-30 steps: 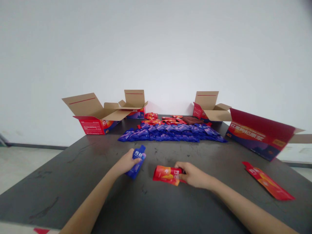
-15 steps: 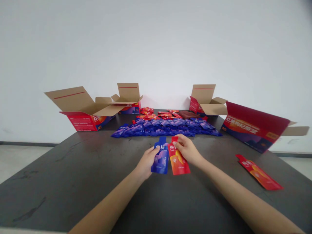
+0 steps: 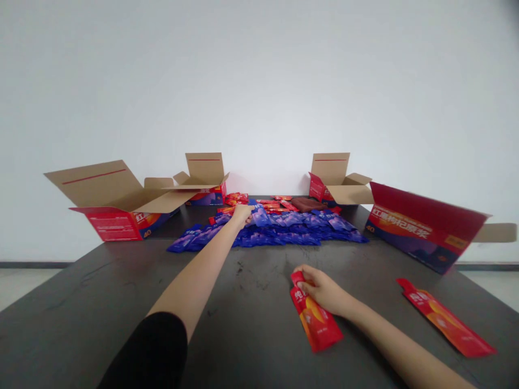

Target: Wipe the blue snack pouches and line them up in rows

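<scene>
My right hand (image 3: 318, 289) pinches a red pouch (image 3: 318, 319) by its narrow top, low over the near middle of the dark table. The pouch slants toward me, its printed front up. My left arm reaches to the heap of blue pouches (image 3: 279, 235), where my left hand (image 3: 242, 215) is closed at the upper edge of a blue pouch (image 3: 260, 217); its fingertips are partly hidden. Another red pouch (image 3: 444, 319) lies apart on the table at the right.
Open cartons flank the heap: a near left carton (image 3: 117, 224), a far left carton (image 3: 206, 195), a far right carton (image 3: 318, 186) and a near right carton (image 3: 409, 232). Red pouches (image 3: 237, 199) and a brown cloth (image 3: 308, 204) lie behind the blue heap.
My left hand has gone from the middle of the table forward to the blue heap. My right hand has come nearer with the red pouch. The view has tilted up slightly.
</scene>
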